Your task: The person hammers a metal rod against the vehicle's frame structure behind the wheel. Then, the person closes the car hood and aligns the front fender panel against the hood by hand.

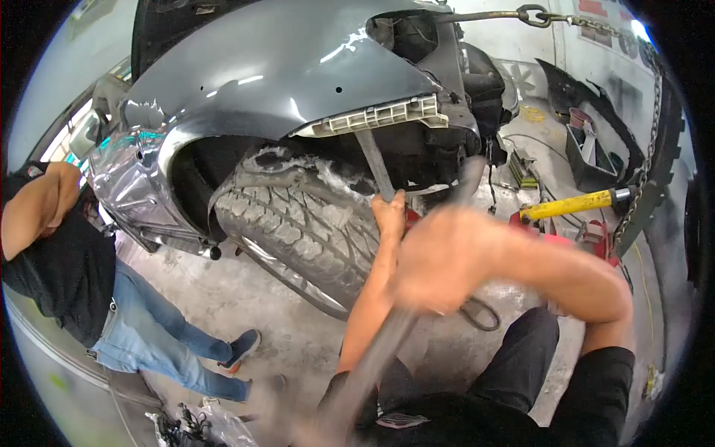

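Note:
My left hand (389, 214) is closed around the lower end of a flat metal bar (377, 165). The bar's upper end reaches up behind a pale plastic bracket (372, 118) along the fender's lower edge. Nearer to me and smeared by motion, my right hand (443, 261) grips a hammer (380, 343) by its handle. Its long shaft slants down to the lower left, where the head end is too blurred to make out clearly. Above the bar is the grey car fender (261, 71); a treaded tire (298, 220) lies left of my left hand.
A person (56, 223) with folded arms stands at the left. A chain (655, 112) with a hook pulls at the car's front on the upper right. A yellow cylinder (573, 205), a dark bin (592, 153) and a loose dark panel (596, 104) are on the right.

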Motion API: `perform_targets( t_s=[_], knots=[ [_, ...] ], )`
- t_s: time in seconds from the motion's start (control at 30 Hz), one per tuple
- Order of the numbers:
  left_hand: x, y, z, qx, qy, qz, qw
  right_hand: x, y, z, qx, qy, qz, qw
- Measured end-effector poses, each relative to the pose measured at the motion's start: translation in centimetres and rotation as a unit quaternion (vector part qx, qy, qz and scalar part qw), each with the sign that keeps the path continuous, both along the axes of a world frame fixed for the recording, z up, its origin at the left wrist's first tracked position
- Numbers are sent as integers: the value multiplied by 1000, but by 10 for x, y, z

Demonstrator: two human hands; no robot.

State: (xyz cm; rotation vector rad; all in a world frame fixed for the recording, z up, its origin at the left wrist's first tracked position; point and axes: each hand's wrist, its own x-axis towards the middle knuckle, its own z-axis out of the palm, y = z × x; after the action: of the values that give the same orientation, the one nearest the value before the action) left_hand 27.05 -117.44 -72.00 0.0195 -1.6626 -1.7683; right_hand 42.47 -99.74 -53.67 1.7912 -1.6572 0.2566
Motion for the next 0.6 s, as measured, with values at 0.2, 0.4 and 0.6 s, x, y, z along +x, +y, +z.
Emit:
perform_targets(
  t_s=[0.2,0.4,0.6],
  knots=[
    [-74,-4,-9,58,-14,-7,998,-56,57,-34,51,-71,-471,878],
    [-48,-15,-63,-94,84,55,991,-25,46,-65,-14,-43,-387,921],
    [-22,-10,-24,-158,57,105,980,-13,41,-52,-35,-72,-361,929]
  ],
)
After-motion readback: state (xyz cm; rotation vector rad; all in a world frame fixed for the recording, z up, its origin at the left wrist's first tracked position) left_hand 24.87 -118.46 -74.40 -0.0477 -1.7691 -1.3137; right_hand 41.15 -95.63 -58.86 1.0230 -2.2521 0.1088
